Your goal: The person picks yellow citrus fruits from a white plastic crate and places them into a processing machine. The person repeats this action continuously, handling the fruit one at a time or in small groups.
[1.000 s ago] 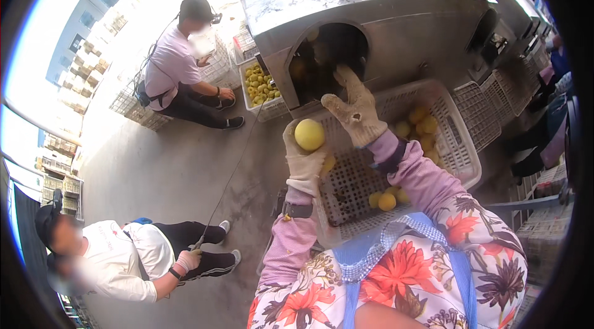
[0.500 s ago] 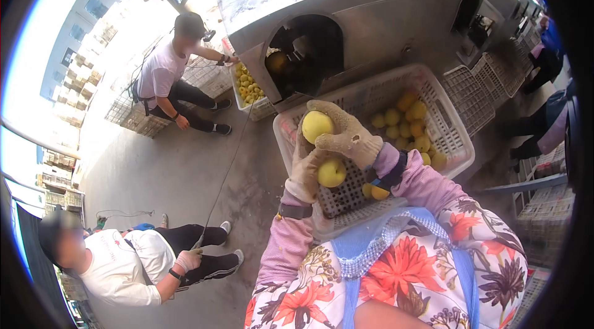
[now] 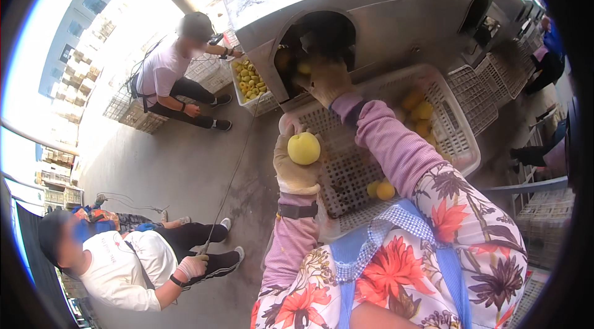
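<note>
Cradling 1 yellow fruit (image 3: 304, 148): gloved left hand (image 3: 291, 171), over the white crate's (image 3: 465, 138) left edge, cupped seemingly to steady the fruit and leave the other hand free. Gloved right hand (image 3: 330, 80): at the arched opening (image 3: 315, 29) of the metal housing (image 3: 396, 35); fingers shadowed, grip cannot be told. White crate: below the opening, presumably for short transfers; loose fruits (image 3: 422, 128) at right, 2 nearer the apron (image 3: 402, 214). Obstruction: right sleeve (image 3: 396, 131) across the crate. Beyond: 1 fruit-filled crate (image 3: 264, 105), 1 co-worker (image 3: 164, 72) beside it.
</note>
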Demonstrator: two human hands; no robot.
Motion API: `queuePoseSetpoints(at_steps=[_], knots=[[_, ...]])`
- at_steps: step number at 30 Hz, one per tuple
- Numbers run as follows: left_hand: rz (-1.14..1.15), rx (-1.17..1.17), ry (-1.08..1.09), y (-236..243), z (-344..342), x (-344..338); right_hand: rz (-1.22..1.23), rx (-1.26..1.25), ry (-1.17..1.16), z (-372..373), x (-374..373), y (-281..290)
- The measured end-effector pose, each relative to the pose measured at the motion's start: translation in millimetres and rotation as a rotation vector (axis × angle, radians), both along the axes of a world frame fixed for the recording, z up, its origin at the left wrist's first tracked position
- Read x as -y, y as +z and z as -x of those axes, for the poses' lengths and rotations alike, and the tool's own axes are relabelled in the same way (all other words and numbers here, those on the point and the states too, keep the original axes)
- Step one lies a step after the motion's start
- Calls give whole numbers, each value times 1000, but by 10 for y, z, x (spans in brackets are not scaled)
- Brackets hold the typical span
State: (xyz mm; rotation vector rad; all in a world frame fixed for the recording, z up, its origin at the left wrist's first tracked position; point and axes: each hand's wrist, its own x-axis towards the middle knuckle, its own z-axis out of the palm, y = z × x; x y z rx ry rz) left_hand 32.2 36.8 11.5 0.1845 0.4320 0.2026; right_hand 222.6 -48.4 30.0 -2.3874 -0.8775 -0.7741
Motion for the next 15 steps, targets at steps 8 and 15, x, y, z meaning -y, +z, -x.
queuePoseSetpoints(at_steps=[8, 15], knots=[[-919, -28, 109, -156, -72, 47, 216, -350, -9, -541, -232, 636], [-419, 139, 178, 117, -116, 243, 93, -684, 362, 1147, 579, 637]])
